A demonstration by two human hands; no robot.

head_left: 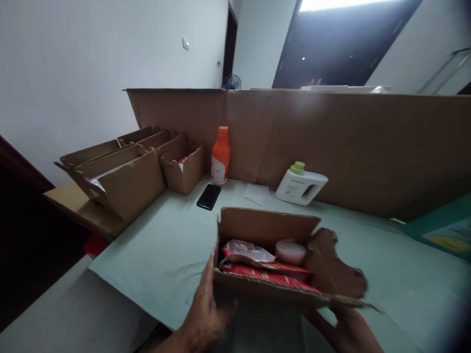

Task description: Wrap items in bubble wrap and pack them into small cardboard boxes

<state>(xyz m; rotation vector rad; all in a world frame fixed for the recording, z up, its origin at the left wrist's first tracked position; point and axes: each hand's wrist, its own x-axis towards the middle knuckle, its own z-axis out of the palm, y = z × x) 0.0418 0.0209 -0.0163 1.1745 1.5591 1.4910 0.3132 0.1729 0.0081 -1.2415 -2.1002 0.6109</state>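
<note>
Your left hand [204, 309] grips the near left corner of an open brown cardboard box [265, 289], with its fingers wrapped around the wall and the thumb lying up along the left side. Your right hand [348, 328] is under the box's near right corner, below a torn brown flap that sticks out to the right; its fingers are hidden behind the cardboard, so you cannot tell how far they are curled, though they press against the box. The box is at the near edge of the pale green surface [165, 245], in front of you, with its back flap standing upright.

Inside the box lie flat red packets [272, 274], a clear plastic pouch [246, 250] on top of them at the left, and a small round pinkish tub [290, 251] towards the back right.

Further back on the surface, a black phone [209, 196] lies flat. Just behind it an orange plastic bottle [221, 157] stands upright against a tall brown cardboard screen [368, 147]. To the right, a white jug with a green cap [301, 185] rests by the same screen. At the left, a row of open brown cardboard boxes [125, 176] is set side by side, well apart from your hands.
</note>
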